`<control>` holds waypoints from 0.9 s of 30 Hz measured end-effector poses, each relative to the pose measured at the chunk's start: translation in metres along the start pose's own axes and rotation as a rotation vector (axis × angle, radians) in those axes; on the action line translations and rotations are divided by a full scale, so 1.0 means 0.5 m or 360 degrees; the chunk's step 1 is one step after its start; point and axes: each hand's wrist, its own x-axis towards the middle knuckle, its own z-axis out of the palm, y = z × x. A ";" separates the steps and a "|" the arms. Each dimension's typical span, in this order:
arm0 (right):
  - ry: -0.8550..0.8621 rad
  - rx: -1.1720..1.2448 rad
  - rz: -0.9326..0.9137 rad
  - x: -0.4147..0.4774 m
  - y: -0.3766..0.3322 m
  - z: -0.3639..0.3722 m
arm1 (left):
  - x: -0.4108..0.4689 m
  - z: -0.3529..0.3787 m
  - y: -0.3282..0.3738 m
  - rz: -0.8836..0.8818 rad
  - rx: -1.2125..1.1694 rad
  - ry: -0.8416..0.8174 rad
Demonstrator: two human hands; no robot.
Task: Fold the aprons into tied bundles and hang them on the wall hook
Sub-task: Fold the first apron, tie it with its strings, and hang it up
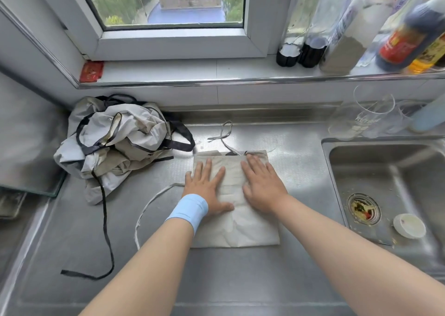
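A pale grey apron [243, 231] is seen folded into a flat, creased rectangle on the steel counter [216, 279], near the middle, just left of the sink [385, 171]. Two pale ties are counted on it: one [149, 207] curves out to the left and nearward, and the other [225, 132] is looped beyond its far edge. One crumpled heap [115, 142] of pale cloth with black trim is piled at the far left; how many aprons it holds cannot be told. One black strap [104, 231] trails from it toward the near side.

Two hands are laid on the folded apron. The left hand [207, 188], above a blue wristband [190, 209], is pressed flat with its fingers spread and straight. The right hand [261, 188] is pressed flat beside it, fingers straight and close together, reaching the far edge. Nothing is gripped by either.

One white cap [409, 225] is seen in the sink.
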 end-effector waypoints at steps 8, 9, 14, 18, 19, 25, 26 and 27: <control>0.0124 -0.0195 -0.0007 -0.022 0.006 0.021 | -0.075 0.090 0.032 0.0495 -0.0170 0.0720; 0.0212 -0.0210 -0.0041 -0.031 -0.003 0.023 | -0.083 0.098 0.032 0.0444 -0.0188 0.0604; 0.0314 -0.0051 -0.0496 -0.124 -0.039 0.030 | -0.104 0.094 0.022 0.0322 -0.0095 0.0189; 0.0141 -0.0138 -0.0608 -0.189 -0.047 0.024 | -0.131 0.091 0.022 0.0125 -0.0149 0.0062; 0.0155 -0.0166 -0.0604 -0.196 -0.045 0.026 | -0.140 0.095 0.019 0.0088 -0.0160 0.0022; 0.0061 -0.0600 -0.0688 -0.198 -0.063 0.013 | -0.192 0.091 0.002 0.0156 -0.0074 -0.0059; 0.0007 -0.0555 -0.0646 -0.204 -0.072 -0.003 | -0.201 0.083 0.001 0.0172 -0.0106 -0.0024; 0.0040 -0.0456 -0.0618 -0.211 -0.077 -0.016 | -0.209 0.075 0.000 0.0187 -0.0161 0.0003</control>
